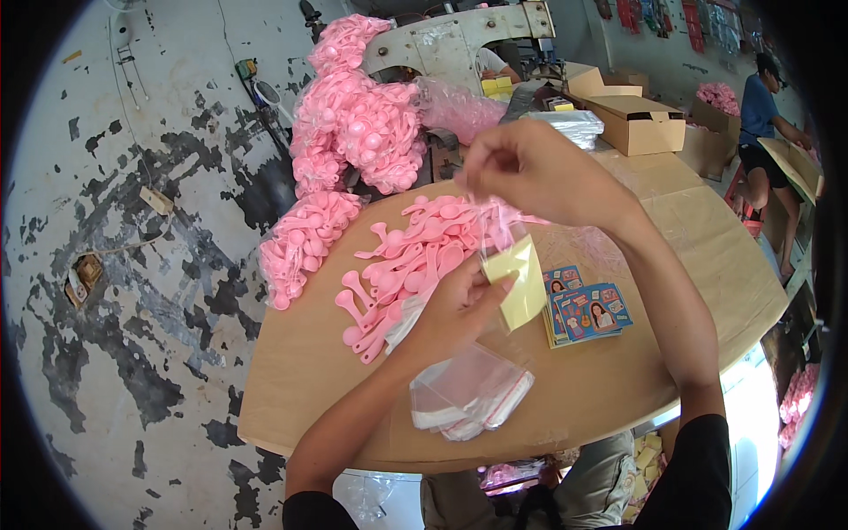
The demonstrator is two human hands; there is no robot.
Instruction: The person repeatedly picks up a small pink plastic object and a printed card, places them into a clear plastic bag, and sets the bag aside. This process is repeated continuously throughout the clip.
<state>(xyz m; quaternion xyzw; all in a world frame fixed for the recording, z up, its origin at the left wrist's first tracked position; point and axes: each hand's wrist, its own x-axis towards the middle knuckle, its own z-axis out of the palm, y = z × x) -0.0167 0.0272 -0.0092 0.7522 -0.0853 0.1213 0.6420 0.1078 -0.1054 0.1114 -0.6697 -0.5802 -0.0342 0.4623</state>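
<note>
My left hand (464, 305) is closed on a small clear plastic bag with a pale yellow card (517, 281) in it, held over the table. Pink shows through the bag's upper part; whether it lies inside or behind, I cannot tell. My right hand (548, 172) is raised just above the bag's top, its fingers pinched together; what they hold, if anything, is too small to make out. Beyond my left hand spreads a pile of pink plastic spoons (415, 252). Flat clear bags (473, 389) lie stacked near me, and blue printed cards (587, 314) sit to the right.
The table (327, 397) has a brown paper cover and a curved edge. Stuffed bags of pink spoons (353, 132) are heaped at its far left. Behind stand a sewing-type machine (459, 40) and a cardboard box (638, 124). A person (767, 115) works at the far right.
</note>
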